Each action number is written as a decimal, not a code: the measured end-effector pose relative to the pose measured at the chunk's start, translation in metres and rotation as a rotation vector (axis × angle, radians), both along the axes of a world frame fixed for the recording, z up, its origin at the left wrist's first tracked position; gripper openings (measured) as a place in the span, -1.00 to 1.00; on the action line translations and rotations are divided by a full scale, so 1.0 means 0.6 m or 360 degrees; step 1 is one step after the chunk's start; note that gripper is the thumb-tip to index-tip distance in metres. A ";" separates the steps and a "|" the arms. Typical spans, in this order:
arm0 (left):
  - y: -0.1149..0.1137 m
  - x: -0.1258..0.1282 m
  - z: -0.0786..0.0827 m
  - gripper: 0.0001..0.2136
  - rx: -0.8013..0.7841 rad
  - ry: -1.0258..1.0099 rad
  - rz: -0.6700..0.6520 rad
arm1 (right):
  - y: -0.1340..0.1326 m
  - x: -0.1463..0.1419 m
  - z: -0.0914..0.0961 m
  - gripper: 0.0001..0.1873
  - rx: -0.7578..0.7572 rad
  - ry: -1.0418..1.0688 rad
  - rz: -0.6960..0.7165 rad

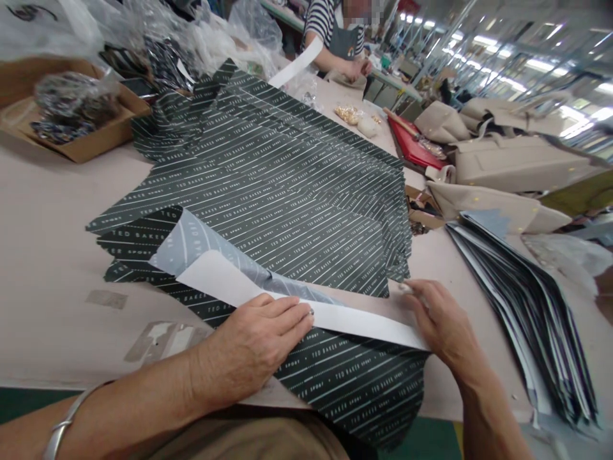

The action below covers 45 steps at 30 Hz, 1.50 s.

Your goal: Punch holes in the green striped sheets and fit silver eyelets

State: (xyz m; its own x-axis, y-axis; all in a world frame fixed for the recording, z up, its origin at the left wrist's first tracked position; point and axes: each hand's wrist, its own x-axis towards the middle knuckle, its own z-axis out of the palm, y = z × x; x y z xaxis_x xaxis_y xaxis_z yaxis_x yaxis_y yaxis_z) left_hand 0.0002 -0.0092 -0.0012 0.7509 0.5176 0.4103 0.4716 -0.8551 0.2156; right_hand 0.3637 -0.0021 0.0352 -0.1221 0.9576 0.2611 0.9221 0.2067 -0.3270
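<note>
My left hand lies flat on a long white strip, fingers stretched out together. A small shiny bit shows by its fingertips, too small to name. The strip runs over a dark printed fabric panel with slanted white lettering, whose grey-blue underside is folded up behind the strip. At the strip's right end is my right hand, its fingers curled in. Something whitish shows at its fingertips; I cannot make out what it is. Beyond both hands lies a stack of the same printed fabric.
A bundle of folded dark strips lies at right, near beige bag pieces. A cardboard box with plastic-wrapped items stands at left. Across the table is a co-worker in a striped top, with small gold parts nearby.
</note>
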 end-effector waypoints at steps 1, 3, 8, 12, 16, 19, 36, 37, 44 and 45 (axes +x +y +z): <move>0.000 0.000 0.000 -0.70 -0.0002 -0.0001 -0.0001 | -0.003 -0.009 0.013 -0.77 0.0180 0.0276 -0.0185; 0.000 -0.001 0.001 -0.70 -0.0004 -0.0001 -0.0006 | -0.008 -0.035 0.040 -0.78 0.0575 0.0887 -0.0481; 0.000 -0.001 -0.001 -0.71 -0.0038 -0.0011 -0.0006 | -0.017 -0.140 0.071 -0.87 0.0592 0.2563 -0.0425; -0.001 -0.001 -0.001 -0.71 -0.0039 -0.0006 -0.0006 | -0.010 -0.214 0.040 -0.68 0.0092 0.3198 -0.0472; -0.001 -0.001 0.003 -0.70 -0.0040 0.0048 -0.0016 | 0.009 -0.247 0.008 -0.38 0.0006 0.3045 -0.0407; 0.001 -0.001 0.005 -0.70 -0.0029 0.0071 -0.0007 | 0.019 -0.255 -0.001 -0.33 0.0020 0.2911 -0.0267; 0.000 0.006 0.008 -0.66 -0.0081 -0.0082 0.0064 | 0.012 -0.286 0.024 -0.44 -0.0111 0.2633 0.0234; 0.000 0.006 0.009 -0.65 -0.0079 -0.0087 0.0076 | 0.009 -0.291 0.029 -0.44 -0.0149 0.2556 0.0301; -0.001 0.005 0.015 -0.65 -0.0056 -0.0116 0.0096 | -0.019 -0.318 0.039 -0.58 -0.0193 0.1992 0.0671; -0.001 0.004 0.014 -0.65 -0.0049 -0.0118 0.0090 | -0.022 -0.320 0.038 -0.60 -0.0160 0.1939 0.0700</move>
State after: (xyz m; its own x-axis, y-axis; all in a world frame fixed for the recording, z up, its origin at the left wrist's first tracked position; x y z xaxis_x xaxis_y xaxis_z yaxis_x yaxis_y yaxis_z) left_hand 0.0027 -0.0098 0.0074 0.6882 0.5717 0.4467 0.5008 -0.8198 0.2775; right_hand 0.1715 -0.0150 0.0580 -0.1657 0.9197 0.3559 -0.1160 0.3402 -0.9332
